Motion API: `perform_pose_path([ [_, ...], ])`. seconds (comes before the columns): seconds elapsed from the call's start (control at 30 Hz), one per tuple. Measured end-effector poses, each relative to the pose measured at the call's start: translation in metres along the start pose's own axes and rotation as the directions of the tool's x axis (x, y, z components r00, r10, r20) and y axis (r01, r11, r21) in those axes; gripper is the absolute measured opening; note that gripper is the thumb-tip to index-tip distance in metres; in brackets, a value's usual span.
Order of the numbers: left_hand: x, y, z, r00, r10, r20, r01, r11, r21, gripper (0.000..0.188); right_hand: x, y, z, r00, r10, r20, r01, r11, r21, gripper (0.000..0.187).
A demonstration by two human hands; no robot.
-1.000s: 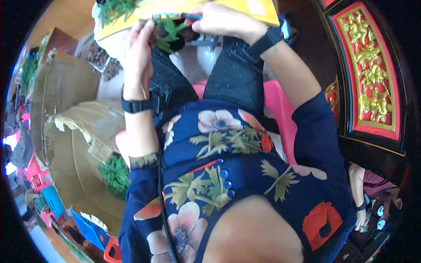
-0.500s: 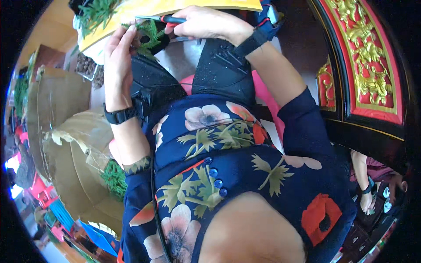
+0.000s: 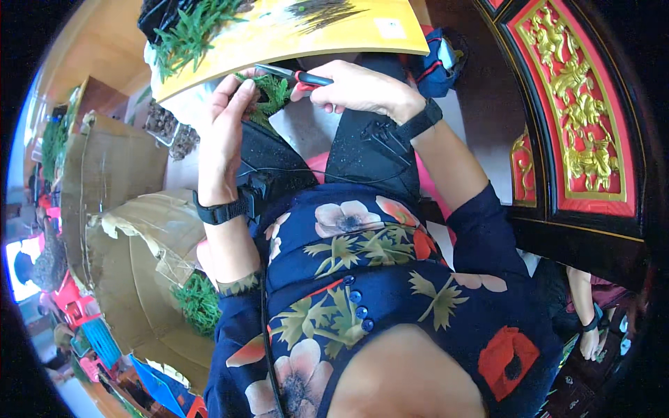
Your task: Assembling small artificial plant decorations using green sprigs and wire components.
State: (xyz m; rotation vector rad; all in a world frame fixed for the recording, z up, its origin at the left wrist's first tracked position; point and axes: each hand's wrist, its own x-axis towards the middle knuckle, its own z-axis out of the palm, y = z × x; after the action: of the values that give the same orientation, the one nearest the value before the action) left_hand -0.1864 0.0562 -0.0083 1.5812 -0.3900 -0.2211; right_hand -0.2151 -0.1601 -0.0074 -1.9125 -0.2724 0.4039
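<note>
My left hand (image 3: pixel 231 111) is closed in a pinch on a green feathery plant sprig (image 3: pixel 272 96), just below the near edge of a yellow board (image 3: pixel 327 43). The sprig's leaves spread to the right of my fingers. In my right hand (image 3: pixel 359 89) is a pair of snips (image 3: pixel 296 74) with red and black handles. Their slim dark tip points left and lies close above my left fingertips. Whether the blades touch the sprig, I cannot tell.
More green sprigs (image 3: pixel 191 35) lie on the board's left, beside a black plastic bag (image 3: pixel 155 15). At left stands an open cardboard box (image 3: pixel 115 167) with greenery (image 3: pixel 197 303) by it. A red-and-gold carved panel (image 3: pixel 585 118) stands right; another person's hand (image 3: pixel 589 344) shows lower right.
The view has shifted, so the board, hands and box appear lower and farther right. More of the board's top shows. Both hands keep their hold, with the snips' tip still near the left fingers.
</note>
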Motion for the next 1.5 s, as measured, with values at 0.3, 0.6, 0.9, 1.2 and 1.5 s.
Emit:
perform_pose_path([
  [0.3,-0.005,0.008,0.000,0.998,-0.004,0.070,0.011,0.995,-0.098,0.027,-0.007,-0.006,-0.002,0.997,0.011,0.073,-0.013,0.999,0.032,0.027],
  [0.6,-0.010,0.015,0.004,1.000,0.010,0.009,-0.009,0.997,-0.077,0.028,-0.010,-0.003,0.000,0.980,-0.196,-0.038,0.178,0.944,-0.279,0.027],
  [0.9,-0.012,0.019,0.004,0.999,0.025,0.048,-0.024,0.999,-0.022,0.025,-0.013,-0.001,0.001,0.966,-0.258,-0.028,0.229,0.900,-0.371,0.030],
  [1.2,-0.014,0.020,0.008,0.998,0.016,-0.059,-0.018,0.999,-0.038,0.024,-0.013,-0.004,0.007,0.954,-0.289,-0.080,0.212,0.839,-0.501,0.027],
  [1.5,-0.010,0.017,0.004,0.999,0.020,0.040,-0.017,0.996,-0.084,0.021,-0.025,-0.024,0.024,0.936,-0.194,-0.294,-0.021,0.802,-0.597,0.025],
])
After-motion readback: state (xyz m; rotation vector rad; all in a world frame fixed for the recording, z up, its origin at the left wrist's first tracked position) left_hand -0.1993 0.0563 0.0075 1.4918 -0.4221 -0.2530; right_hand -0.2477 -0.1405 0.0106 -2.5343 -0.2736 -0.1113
